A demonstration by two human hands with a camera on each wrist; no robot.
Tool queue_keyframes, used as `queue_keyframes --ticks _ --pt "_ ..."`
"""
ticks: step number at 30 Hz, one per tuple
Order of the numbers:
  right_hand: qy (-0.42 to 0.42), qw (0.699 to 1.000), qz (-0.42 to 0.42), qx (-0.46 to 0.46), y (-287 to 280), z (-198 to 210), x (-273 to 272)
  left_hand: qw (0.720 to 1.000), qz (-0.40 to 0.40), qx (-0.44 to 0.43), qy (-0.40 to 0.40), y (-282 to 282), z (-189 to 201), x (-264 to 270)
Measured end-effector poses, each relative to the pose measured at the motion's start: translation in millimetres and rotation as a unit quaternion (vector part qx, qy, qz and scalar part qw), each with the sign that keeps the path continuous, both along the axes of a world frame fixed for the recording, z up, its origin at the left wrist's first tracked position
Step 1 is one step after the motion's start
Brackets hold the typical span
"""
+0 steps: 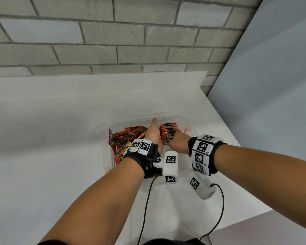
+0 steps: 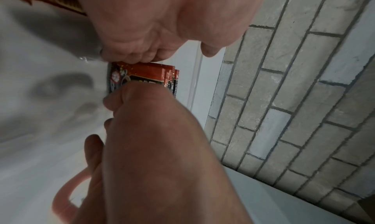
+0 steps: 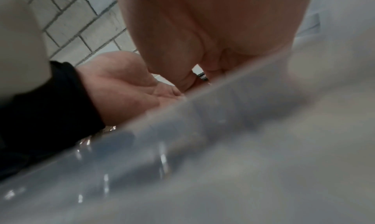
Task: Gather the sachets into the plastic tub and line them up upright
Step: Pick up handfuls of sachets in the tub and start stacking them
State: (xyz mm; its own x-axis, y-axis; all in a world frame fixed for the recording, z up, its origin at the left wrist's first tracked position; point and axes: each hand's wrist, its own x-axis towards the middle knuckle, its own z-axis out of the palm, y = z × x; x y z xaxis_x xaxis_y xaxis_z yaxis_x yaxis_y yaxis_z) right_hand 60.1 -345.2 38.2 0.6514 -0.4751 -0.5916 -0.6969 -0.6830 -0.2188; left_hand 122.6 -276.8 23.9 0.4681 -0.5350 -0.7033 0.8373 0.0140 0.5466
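A clear plastic tub (image 1: 185,121) sits on the white table. Inside it, loose orange-and-black sachets (image 1: 125,138) lie heaped on the left. A row of sachets (image 1: 170,129) stands upright on the right. My left hand (image 1: 153,133) lies edge-on between the heap and the row, fingers straight, pressing against the row's left side. My right hand (image 1: 177,142) is at the near end of the row, fingers curled onto the front sachet. In the left wrist view the row of sachets (image 2: 146,74) is held between the left hand (image 2: 152,26) and the right hand (image 2: 152,131).
The white table (image 1: 51,121) runs to a grey brick wall (image 1: 95,41) behind the tub. Its right edge (image 1: 224,121) falls away close beside the tub. Black cables (image 1: 147,200) trail toward me. The blurred tub wall (image 3: 223,147) fills most of the right wrist view.
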Motion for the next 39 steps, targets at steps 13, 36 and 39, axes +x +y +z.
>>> queue_keyframes --ticks 13,36,39 --pt "-0.085 0.993 -0.069 0.043 -3.2 3.0 -2.5 1.0 0.004 -0.001 -0.005 -5.6 -4.8 -3.0" --pt "-0.172 0.969 -0.145 0.099 -1.7 4.3 -6.4 1.0 -0.008 0.009 -0.002 -1.9 -6.6 1.3" --pt "-0.179 0.968 -0.146 0.096 -1.9 5.3 -7.4 1.0 -0.005 0.007 -0.005 -0.3 -1.6 -0.8"
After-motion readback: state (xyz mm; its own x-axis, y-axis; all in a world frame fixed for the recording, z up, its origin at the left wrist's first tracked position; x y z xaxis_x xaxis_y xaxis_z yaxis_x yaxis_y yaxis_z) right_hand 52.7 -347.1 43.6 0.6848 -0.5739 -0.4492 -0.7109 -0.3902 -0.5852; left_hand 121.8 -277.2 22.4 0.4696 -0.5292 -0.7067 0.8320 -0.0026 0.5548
